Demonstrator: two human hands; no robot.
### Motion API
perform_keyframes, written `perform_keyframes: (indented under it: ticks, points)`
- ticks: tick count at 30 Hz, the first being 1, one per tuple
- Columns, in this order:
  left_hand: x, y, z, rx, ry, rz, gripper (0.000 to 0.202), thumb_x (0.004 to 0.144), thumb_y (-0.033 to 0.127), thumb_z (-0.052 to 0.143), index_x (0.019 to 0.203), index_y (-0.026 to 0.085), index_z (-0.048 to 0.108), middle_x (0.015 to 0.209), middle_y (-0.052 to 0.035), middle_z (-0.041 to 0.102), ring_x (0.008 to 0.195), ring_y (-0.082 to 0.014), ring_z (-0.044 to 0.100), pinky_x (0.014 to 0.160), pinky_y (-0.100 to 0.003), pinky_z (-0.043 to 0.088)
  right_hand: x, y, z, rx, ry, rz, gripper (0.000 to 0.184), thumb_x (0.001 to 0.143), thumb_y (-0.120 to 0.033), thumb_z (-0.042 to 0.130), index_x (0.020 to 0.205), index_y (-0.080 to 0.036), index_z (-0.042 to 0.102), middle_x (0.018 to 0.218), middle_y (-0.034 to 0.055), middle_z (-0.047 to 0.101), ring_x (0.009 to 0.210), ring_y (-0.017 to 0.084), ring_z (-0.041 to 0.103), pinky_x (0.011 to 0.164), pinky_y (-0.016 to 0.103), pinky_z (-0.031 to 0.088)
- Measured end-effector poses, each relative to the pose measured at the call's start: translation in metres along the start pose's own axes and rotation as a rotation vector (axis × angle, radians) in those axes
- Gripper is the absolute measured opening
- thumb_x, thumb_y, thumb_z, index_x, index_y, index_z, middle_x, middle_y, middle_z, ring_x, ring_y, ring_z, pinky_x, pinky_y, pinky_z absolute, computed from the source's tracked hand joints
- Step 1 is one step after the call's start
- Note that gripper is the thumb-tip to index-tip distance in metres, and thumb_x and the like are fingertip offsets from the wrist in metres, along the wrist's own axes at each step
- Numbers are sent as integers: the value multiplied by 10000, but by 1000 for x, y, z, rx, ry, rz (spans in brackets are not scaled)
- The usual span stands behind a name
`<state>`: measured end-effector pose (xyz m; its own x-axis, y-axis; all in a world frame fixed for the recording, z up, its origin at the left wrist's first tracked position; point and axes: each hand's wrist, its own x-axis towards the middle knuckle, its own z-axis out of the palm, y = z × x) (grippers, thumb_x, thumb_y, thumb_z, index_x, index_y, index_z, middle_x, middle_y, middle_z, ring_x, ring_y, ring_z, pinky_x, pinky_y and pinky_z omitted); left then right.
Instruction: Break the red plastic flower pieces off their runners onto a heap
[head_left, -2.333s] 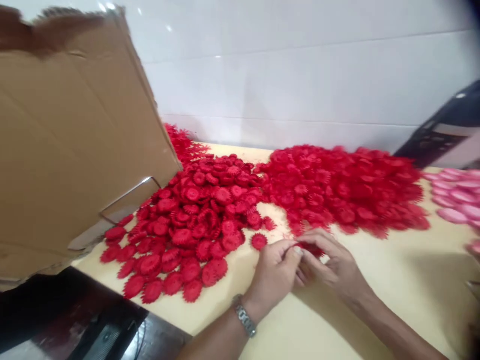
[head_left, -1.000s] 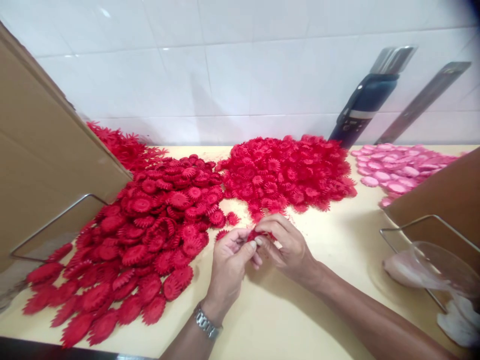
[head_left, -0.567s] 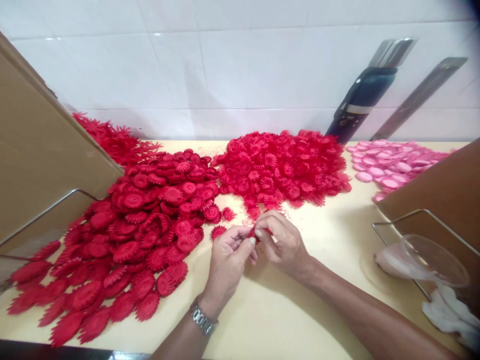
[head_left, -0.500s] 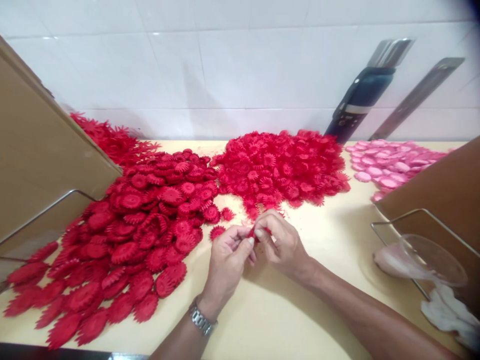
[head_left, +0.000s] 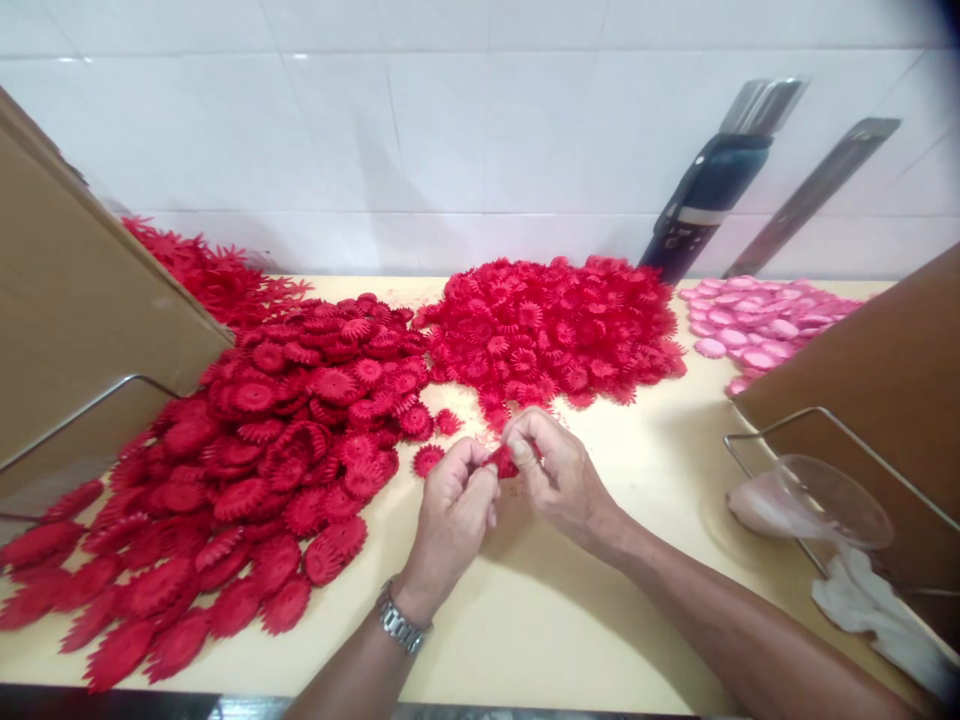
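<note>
Between my fingertips is a small red fringed flower piece (head_left: pixel 503 461), partly covered by the fingers. My left hand (head_left: pixel 457 510), with a metal watch on its wrist, pinches its left side. The thumb and fingers of my right hand (head_left: pixel 555 475) are closed on its right side. Just left of the hands, a single red flower disc (head_left: pixel 428 460) lies on the table, with another small one behind it. Beyond my hands spreads a pile of small fringed red flowers (head_left: pixel 551 330). A larger heap of red scalloped discs (head_left: pixel 255 480) covers the table's left side.
Brown boards (head_left: pixel 90 240) stand left and right, each with a wire stand. Against the tiled wall lean a dark blue bottle (head_left: pixel 705 190) and a metal strip (head_left: pixel 814 195). Pink discs (head_left: pixel 765 320) lie back right; a clear bowl (head_left: pixel 840 505) and white cloth (head_left: pixel 870 610) sit front right.
My fingers have shifted on the red piece, and more of it shows between them now. The whole view has moved slightly; the piles look unchanged.
</note>
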<state>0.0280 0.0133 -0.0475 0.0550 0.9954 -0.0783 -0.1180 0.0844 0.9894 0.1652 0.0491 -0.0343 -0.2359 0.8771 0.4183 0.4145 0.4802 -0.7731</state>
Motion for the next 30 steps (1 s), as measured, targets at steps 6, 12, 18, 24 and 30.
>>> perform_keyframes:
  ticks: [6, 12, 18, 24, 30]
  points:
    - [-3, 6, -5, 16, 45, 48, 86, 812, 225, 453, 745, 182, 485, 571, 60, 485, 450, -59, 461, 433, -178, 357, 14, 17, -30, -100, 202, 90, 136, 846, -201, 416, 714, -196, 447, 602, -21, 450, 546, 116, 435, 506, 229, 341]
    - [4, 7, -1, 5, 55, -22, 59, 757, 183, 468, 718, 172, 511, 515, 60, 489, 401, -58, 452, 392, -167, 329, 17, 18, -39, -681, -153, 5, 188, 808, -136, 443, 682, -170, 578, 673, 27, 563, 601, 133, 492, 534, 253, 299]
    - [8, 14, 1, 43, 55, -45, 52, 727, 183, 497, 717, 154, 540, 546, 44, 521, 406, -63, 470, 388, -171, 343, 21, -4, -44, -308, -258, 66, 188, 844, -305, 498, 812, -183, 638, 773, 20, 630, 660, 122, 544, 570, 222, 376]
    - [16, 27, 10, 28, 16, 2, 69, 719, 184, 570, 776, 146, 572, 625, 35, 557, 493, -66, 500, 462, -175, 416, 17, -15, -30, 1, -275, 85, 183, 810, -182, 491, 632, -159, 530, 567, -34, 513, 513, 81, 452, 477, 197, 348]
    - [27, 23, 23, -162, -3, 25, 91, 696, 195, 630, 753, 135, 591, 625, 21, 597, 541, -81, 537, 525, -195, 456, 7, -6, -17, 136, 4, 137, 212, 831, -222, 501, 625, -178, 481, 527, -29, 552, 480, 86, 493, 470, 204, 401]
